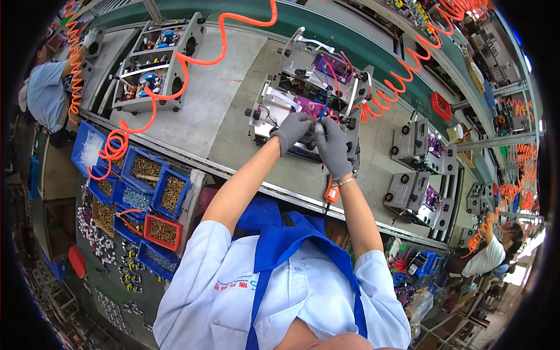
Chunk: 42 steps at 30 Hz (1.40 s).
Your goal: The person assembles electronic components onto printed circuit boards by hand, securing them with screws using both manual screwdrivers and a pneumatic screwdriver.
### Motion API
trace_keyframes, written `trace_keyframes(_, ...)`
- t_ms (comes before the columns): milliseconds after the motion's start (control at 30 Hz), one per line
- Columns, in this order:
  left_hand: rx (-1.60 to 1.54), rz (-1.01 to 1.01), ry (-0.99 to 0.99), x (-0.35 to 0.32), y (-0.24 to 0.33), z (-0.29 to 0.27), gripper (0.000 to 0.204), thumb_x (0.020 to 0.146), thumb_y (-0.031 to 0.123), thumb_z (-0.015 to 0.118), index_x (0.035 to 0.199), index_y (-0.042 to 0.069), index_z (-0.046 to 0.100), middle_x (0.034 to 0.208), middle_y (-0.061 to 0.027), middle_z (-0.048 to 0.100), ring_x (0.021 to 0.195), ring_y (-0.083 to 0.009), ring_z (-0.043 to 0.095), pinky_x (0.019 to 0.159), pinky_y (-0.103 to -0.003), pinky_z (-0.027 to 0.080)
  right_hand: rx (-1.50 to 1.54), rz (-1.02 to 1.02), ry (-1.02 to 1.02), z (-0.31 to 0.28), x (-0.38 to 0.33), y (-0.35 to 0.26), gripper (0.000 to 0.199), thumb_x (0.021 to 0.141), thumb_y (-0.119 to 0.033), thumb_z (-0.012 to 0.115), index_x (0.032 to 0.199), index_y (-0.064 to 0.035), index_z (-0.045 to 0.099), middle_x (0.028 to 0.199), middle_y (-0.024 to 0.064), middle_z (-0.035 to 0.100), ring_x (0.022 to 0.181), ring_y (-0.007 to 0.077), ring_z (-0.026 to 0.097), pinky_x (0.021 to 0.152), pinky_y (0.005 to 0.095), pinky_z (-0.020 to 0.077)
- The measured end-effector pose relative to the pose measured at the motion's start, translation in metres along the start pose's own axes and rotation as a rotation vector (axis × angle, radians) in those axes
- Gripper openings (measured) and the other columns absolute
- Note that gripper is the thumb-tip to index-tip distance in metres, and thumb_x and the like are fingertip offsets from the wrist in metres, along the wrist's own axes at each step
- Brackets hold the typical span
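Grey bench point(233, 116) carrying 2 open chassis point(308, 105), adjoining; 2 open units point(146, 84) standing L of chassis, 2 grey units point(408, 141) nearest R. L hand point(293, 132) & R hand point(333, 149), both gloved, hovering over nearer chassis by thin blue piece point(323, 111); fingers bending nearly closed, hold unclear.

Two gloved hands show, one left hand point(293, 133) and one right hand point(333, 147). Six units point(297, 55) can be counted clearly: two at the hands, two to the left, two to the right; those farther right are too small to count. At least four purple boards point(338, 67) show. There are one orange tool point(331, 194), one apron point(280, 240), one bracelet point(346, 181), two co-workers point(45, 87), at least seven blue bins point(79, 150), one red bin point(161, 243) among them, one red box point(440, 106), and at least four orange hoses point(222, 44).
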<state>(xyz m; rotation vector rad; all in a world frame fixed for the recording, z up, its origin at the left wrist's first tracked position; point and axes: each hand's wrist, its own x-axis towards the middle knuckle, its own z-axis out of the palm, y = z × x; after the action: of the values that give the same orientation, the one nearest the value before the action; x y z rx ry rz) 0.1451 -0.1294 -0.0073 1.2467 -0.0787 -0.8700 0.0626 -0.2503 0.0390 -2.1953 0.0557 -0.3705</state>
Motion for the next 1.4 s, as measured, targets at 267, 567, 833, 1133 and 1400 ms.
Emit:
trace_keyframes(267,0.527,0.342,0.278,0.006,-0.012,-0.011,0.029,0.091,0.013,0.052,0.114,-0.004,0.056,0.089,-0.0101,0.064,0.072,-0.0156,0.065,0.058,-0.028,0.054,-0.200,-0.078,0.071,0.016,0.013,0.004,0.017,0.090,-0.017,0.051,0.096,-0.0011,0.051,0.087,0.0218,0.056,0.079,0.0398,0.054,0.070,0.0446,0.0434)
trace_keyframes(567,-0.351,0.244,0.110,-0.005,0.047,-0.036,0.042,0.087,0.013,0.056,0.127,0.005,0.046,0.096,-0.0133,0.061,0.076,-0.0209,0.065,0.061,-0.030,0.056,-0.478,-0.027,-0.156,0.013,0.005,-0.016,0.019,0.087,-0.015,0.052,0.101,-0.0022,0.050,0.089,0.0215,0.056,0.080,0.0390,0.058,0.066,0.0452,0.0482)
trace_keyframes(833,1.516,0.204,0.315,-0.011,0.077,-0.025,0.044,0.076,0.011,0.057,0.119,0.009,0.051,0.117,-0.0192,0.057,0.101,-0.0372,0.059,0.084,-0.046,0.048,-0.420,0.054,-0.013,0.014,0.008,-0.011,0.021,0.088,-0.024,0.053,0.098,-0.0067,0.060,0.090,0.0172,0.058,0.079,0.0372,0.059,0.067,0.0457,0.0474)
trace_keyframes(1133,0.708,0.434,0.481,-0.011,0.086,-0.045,0.044,0.074,0.013,0.061,0.116,0.003,0.055,0.080,-0.0163,0.066,0.067,-0.0253,0.066,0.065,-0.035,0.052,-0.360,0.120,0.119,0.032,0.014,-0.006,0.024,0.088,-0.031,0.055,0.086,-0.0083,0.063,0.073,0.0160,0.062,0.069,0.0368,0.060,0.061,0.0465,0.0457)
trace_keyframes(1400,0.766,0.473,0.458,-0.013,0.082,-0.045,0.032,0.076,0.015,0.063,0.106,0.006,0.063,0.088,-0.0163,0.067,0.075,-0.0257,0.066,0.069,-0.036,0.051,-0.586,-0.022,-0.115,0.024,0.022,-0.003,0.023,0.088,-0.028,0.053,0.081,-0.0068,0.059,0.070,0.0171,0.061,0.065,0.0363,0.060,0.060,0.0481,0.0464)
